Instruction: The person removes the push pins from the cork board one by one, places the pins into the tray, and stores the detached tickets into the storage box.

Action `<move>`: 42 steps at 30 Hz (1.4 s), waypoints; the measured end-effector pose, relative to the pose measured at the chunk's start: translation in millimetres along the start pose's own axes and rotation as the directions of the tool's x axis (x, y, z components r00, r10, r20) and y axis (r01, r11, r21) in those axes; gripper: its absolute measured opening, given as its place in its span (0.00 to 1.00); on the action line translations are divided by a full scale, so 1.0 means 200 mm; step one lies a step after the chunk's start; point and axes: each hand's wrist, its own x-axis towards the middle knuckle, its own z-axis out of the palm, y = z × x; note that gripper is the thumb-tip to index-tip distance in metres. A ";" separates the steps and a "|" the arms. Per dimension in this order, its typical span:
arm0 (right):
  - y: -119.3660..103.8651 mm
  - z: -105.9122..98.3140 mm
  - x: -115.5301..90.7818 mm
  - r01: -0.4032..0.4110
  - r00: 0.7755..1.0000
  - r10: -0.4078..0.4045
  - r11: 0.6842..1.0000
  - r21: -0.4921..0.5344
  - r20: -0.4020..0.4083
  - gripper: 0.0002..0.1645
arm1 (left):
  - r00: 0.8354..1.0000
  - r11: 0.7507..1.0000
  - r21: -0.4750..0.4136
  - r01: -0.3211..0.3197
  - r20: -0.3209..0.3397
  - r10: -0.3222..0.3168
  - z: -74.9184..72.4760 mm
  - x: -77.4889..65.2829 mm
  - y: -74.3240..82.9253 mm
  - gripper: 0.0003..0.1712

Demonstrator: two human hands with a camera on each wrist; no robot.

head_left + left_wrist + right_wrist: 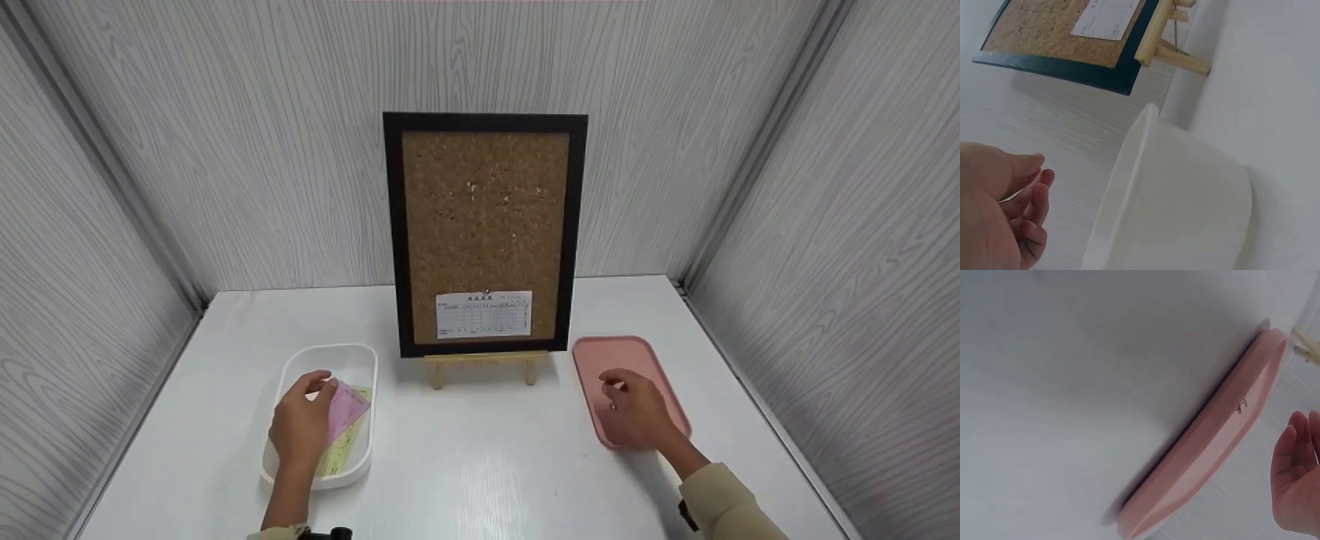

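My left hand [300, 420] hovers over a white bin [373, 450], and its fingers bend loosely with nothing visible between them in the left wrist view. Inside the bin lie a pink slip [346, 409] and a yellow printed slip [337, 457], partly hidden by that hand. Above a shallow pink tray [619, 352] is my right hand [636, 409], fingers gently curved and holding nothing that I can see. Small pins [1240, 406] show in the tray in the right wrist view. A white printed form [484, 315] is fixed low on a cork board [484, 240] by a pin at its top edge.
The black-framed board leans on a small wooden easel [486, 358] at the back middle of the white table [465, 450]. Light wood-grain panels [300, 150] enclose the table at the back and both sides. The bin stands left of the easel, the tray right.
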 end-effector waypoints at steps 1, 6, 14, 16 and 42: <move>-0.02 0.01 0.00 0.001 1.000 -0.001 1.000 0.019 -0.003 0.12 | 1.000 1.000 -0.008 -0.014 -0.002 0.013 0.02 0.00 0.01 0.16; -0.12 0.04 0.02 0.015 1.000 -0.013 0.996 0.086 -0.027 0.11 | 0.995 0.994 -0.042 -0.099 -0.013 0.099 0.15 0.01 0.09 0.15; -0.27 0.11 0.07 0.187 0.980 -0.182 0.980 0.062 -0.081 0.09 | 0.973 0.969 -0.090 -0.229 -0.027 0.228 0.34 0.06 0.25 0.14; -0.31 0.13 0.08 0.214 0.974 -0.209 0.976 0.047 -0.085 0.09 | 0.968 0.964 -0.090 -0.251 -0.031 0.249 0.37 0.08 0.29 0.13; -0.63 0.37 0.23 0.290 0.945 -0.267 0.951 0.106 -0.190 0.10 | 0.960 0.951 -0.130 -0.279 -0.058 0.274 0.61 0.28 0.60 0.15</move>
